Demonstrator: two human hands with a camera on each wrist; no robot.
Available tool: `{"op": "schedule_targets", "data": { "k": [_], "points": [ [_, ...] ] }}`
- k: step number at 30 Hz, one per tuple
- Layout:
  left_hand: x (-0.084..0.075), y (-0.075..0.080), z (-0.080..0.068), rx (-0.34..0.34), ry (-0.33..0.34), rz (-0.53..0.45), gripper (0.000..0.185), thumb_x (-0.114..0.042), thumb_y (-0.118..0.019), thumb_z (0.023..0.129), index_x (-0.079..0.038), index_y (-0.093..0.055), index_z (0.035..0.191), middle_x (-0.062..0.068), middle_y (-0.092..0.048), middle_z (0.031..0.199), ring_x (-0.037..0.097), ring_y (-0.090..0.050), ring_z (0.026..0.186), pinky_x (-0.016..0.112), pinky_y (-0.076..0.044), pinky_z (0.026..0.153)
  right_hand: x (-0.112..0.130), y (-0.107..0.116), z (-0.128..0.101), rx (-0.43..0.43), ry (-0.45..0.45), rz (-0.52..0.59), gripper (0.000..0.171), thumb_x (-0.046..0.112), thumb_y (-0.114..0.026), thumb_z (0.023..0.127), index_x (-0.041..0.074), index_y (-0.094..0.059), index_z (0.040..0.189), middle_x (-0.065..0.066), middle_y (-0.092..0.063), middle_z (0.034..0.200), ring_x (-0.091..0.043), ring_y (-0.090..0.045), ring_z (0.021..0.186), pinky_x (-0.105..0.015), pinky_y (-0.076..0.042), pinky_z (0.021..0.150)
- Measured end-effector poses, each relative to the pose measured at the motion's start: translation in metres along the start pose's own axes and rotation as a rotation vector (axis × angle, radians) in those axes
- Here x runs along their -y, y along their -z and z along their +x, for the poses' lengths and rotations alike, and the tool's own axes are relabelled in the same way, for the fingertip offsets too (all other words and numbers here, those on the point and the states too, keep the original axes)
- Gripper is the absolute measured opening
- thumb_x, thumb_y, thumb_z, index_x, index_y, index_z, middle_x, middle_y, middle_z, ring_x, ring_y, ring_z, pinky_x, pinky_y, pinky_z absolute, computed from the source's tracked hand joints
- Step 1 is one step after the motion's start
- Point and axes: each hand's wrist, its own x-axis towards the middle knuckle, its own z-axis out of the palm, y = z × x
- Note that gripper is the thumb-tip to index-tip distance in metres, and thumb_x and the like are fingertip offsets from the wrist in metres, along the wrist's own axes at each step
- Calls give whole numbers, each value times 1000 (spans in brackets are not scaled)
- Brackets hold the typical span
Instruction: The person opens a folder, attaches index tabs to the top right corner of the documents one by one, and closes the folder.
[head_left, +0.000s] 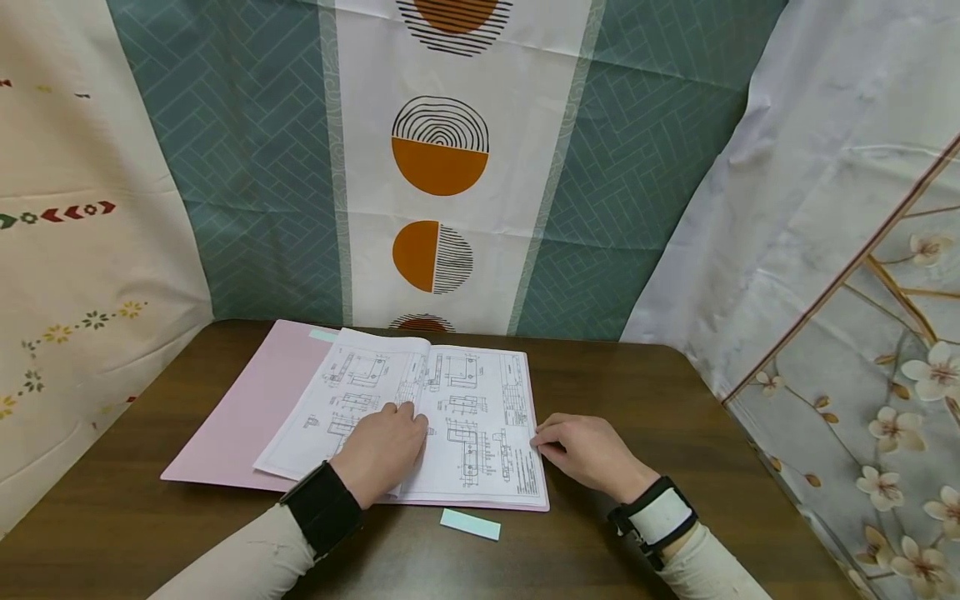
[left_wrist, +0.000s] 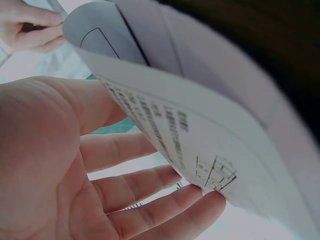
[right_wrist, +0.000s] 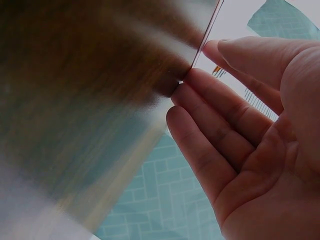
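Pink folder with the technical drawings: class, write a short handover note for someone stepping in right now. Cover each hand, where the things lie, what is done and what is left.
Left hand: fingers straight, resting on the drawing sheets, with one sheet curving up over its fingertips in the left wrist view.
Right hand: fingertips pinch the right edge of the sheets.
Things: pink folder lies open on the brown table, the sheets on top of it; a pale green slip lies loose on the table in front of the folder.
Done: folder opened, drawings exposed.
Left: apparently paging through the sheets; nothing is closed up yet.
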Motion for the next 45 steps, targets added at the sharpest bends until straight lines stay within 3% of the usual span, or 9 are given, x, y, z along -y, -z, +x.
{"op": "schedule_targets", "data": {
  "k": [19,27,34,39,45],
  "points": [
    [1,0,1,7,-4,38,21,-15,-82,98,3,-76,106,17,-64,89,26,-59,76,39,-60,65,1,0,0,1,2,-5,16,14,-89,95,16,-89,111,4,-78,108,-12,-72,91,-36,-61,83],
    [1,1,4,-45,-25,83,25,-19,-83,98,1,-76,111,18,-68,100,30,-61,89,43,-60,76,0,0,0,1,-2,-11,16,14,-89,95,17,-89,111,5,-78,108,-12,-72,92,-37,-62,84],
    [-1,3,6,-36,-68,114,29,-18,-84,97,-1,-76,120,17,-72,112,34,-67,105,47,-60,93,1,0,0,1,-4,-13,16,14,-89,95,17,-89,110,5,-78,108,-12,-72,91,-37,-62,83],
    [-6,5,6,-85,-120,46,28,-22,-83,99,-4,-78,121,13,-75,116,32,-68,109,47,-60,95,2,1,0,-3,-4,-11,15,13,-89,95,16,-89,110,4,-78,108,-11,-71,90,-36,-61,83],
    [-15,14,1,-101,-213,-143,28,-27,-84,98,-10,-80,119,7,-76,117,27,-70,109,44,-59,96,3,-2,2,14,-15,-11,15,14,-89,95,15,-88,109,1,-77,114,-13,-71,94,-38,-62,87]
  ]
}}
